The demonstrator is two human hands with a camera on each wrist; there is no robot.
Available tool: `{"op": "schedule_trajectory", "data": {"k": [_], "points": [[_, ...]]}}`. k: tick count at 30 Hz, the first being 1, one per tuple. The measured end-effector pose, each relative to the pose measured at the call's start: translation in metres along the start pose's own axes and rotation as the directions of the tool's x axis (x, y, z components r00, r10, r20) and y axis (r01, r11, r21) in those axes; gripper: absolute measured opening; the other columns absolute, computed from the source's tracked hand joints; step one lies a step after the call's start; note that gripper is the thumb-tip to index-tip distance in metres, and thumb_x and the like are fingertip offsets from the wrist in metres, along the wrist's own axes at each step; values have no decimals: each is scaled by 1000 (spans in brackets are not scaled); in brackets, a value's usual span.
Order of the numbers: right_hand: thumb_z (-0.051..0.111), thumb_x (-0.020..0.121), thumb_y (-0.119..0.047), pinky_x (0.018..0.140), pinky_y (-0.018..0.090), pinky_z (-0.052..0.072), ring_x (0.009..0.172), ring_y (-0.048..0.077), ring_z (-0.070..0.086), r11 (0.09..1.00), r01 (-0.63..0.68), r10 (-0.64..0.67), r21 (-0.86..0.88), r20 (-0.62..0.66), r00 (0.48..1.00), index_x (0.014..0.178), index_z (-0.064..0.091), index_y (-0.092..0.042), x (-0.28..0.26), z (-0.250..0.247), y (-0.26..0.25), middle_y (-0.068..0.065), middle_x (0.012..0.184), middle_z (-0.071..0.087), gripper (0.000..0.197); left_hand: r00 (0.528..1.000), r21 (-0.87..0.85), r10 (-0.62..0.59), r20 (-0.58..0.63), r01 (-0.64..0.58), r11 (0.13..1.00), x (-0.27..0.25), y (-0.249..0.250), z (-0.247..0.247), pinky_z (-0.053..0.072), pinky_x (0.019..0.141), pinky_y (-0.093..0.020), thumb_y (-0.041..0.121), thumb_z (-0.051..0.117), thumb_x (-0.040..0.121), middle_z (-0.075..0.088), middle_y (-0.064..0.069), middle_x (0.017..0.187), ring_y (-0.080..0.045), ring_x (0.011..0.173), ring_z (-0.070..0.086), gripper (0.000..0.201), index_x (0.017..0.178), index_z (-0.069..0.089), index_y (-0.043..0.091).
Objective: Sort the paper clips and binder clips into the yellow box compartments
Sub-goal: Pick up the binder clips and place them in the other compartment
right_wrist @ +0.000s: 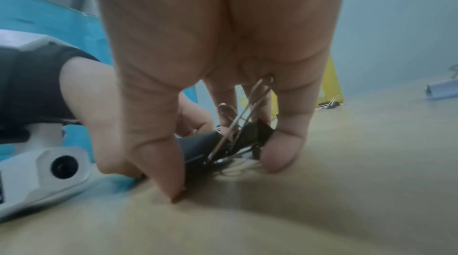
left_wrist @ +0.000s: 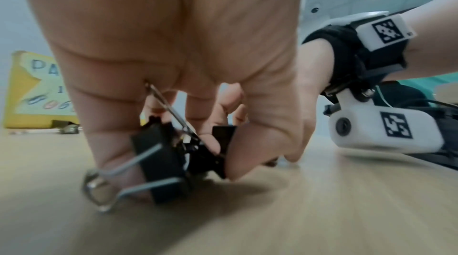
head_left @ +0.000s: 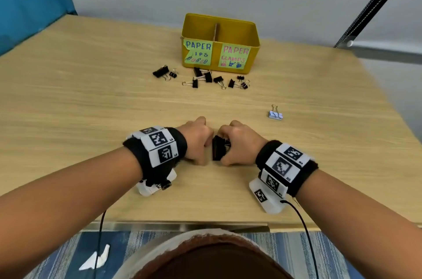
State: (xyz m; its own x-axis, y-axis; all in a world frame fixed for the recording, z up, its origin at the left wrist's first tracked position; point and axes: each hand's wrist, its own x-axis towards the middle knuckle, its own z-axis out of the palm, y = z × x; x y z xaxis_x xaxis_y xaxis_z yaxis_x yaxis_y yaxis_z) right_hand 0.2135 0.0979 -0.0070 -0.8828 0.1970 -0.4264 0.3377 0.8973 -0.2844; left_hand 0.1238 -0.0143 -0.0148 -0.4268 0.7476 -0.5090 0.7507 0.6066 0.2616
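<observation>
The wooden surface (head_left: 91,100) carries everything. Well beyond both hands stands the yellow box (head_left: 252,36), its long axis running left to right, a divider splitting it into two compartments with a paper label on the front of each; what lies inside is hidden by its walls. Just in front of the box lies a scatter of small black binder clips (head_left: 201,77), pointing every which way. A pale blue binder clip (head_left: 275,114) lies beyond and to the right of the right hand, its wire handles pointing away.

The left hand (head_left: 196,141) and right hand (head_left: 237,143) meet knuckle to knuckle low on the surface, fingers of both curled around a large black binder clip (head_left: 218,149) between them. From above its long edge runs toward and away from the person. In the left wrist view its wire handle (left_wrist: 128,179) sticks out low over the surface; the jaw end is blurred and covered by fingers.
</observation>
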Motion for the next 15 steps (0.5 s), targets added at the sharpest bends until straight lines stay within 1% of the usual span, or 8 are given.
{"op": "schedule_trajectory", "data": {"k": [2, 5, 7, 9, 11, 13, 14, 15], "points": [[75, 66, -31, 84, 30, 48, 97, 20, 51, 999, -27, 28, 44, -22, 999, 122, 54, -14, 14, -12, 5, 8, 113, 53, 62, 1000, -64, -21, -6, 21, 998, 11, -8, -12, 53, 73, -37, 15, 74, 64, 39, -4, 109, -21, 83, 50, 34, 91, 54, 17], [73, 69, -27, 82, 25, 46, 95, 15, 49, 985, -76, 83, 157, -39, 996, 125, 54, -15, 34, -38, 15, 7, 121, 60, 60, 998, -126, -32, -50, 26, 992, 25, -17, -37, 51, 71, -34, 16, 75, 65, 38, -1, 103, -22, 82, 51, 31, 87, 54, 19], [73, 70, -23, 79, 29, 51, 90, 17, 55, 958, -91, 112, 273, -61, 992, 123, 56, -13, 48, -62, 21, 5, 110, 63, 56, 995, -171, -6, -103, -12, 985, 34, -21, -62, 47, 63, -29, 14, 74, 66, 45, -3, 101, -18, 75, 50, 30, 88, 54, 18], [75, 68, -16, 78, 36, 58, 81, 18, 59, 889, -74, 137, 452, -110, 984, 117, 59, -11, 63, -93, 25, 1, 91, 62, 51, 984, -237, 26, -179, -69, 969, 43, -21, -94, 40, 54, -25, 12, 72, 68, 55, -6, 96, -14, 64, 48, 28, 88, 54, 18], [76, 67, -11, 74, 39, 58, 74, 17, 59, 813, -27, 172, 582, -196, 965, 108, 61, -12, 80, -126, 27, 0, 81, 58, 44, 959, -309, 42, -282, -132, 942, 53, -19, -130, 39, 52, -21, 11, 70, 71, 58, -6, 95, -13, 62, 47, 26, 91, 55, 18], [75, 68, -10, 64, 33, 57, 69, 14, 57, 774, 28, 207, 633, -294, 933, 102, 62, -15, 95, -159, 26, 1, 79, 57, 36, 927, -421, 34, -374, -202, 884, 66, -15, -162, 37, 47, -11, 8, 69, 73, 57, -4, 88, -11, 60, 46, 25, 93, 55, 16], [75, 68, -11, 62, 30, 55, 69, 14, 57, 765, 51, 227, 642, -343, 912, 98, 63, -17, 102, -172, 25, 2, 80, 57, 33, 911, -487, 10, -413, -230, 843, 73, -13, -175, 36, 46, -8, 7, 69, 73, 56, -3, 83, -12, 60, 46, 25, 91, 55, 16], [74, 68, -12, 62, 30, 54, 72, 15, 56, 761, 69, 250, 645, -389, 887, 95, 62, -19, 109, -184, 25, 3, 82, 57, 31, 895, -556, -30, -444, -249, 793, 83, -12, -185, 39, 50, -9, 7, 71, 69, 56, -2, 78, -13, 62, 47, 26, 88, 55, 16]]}}
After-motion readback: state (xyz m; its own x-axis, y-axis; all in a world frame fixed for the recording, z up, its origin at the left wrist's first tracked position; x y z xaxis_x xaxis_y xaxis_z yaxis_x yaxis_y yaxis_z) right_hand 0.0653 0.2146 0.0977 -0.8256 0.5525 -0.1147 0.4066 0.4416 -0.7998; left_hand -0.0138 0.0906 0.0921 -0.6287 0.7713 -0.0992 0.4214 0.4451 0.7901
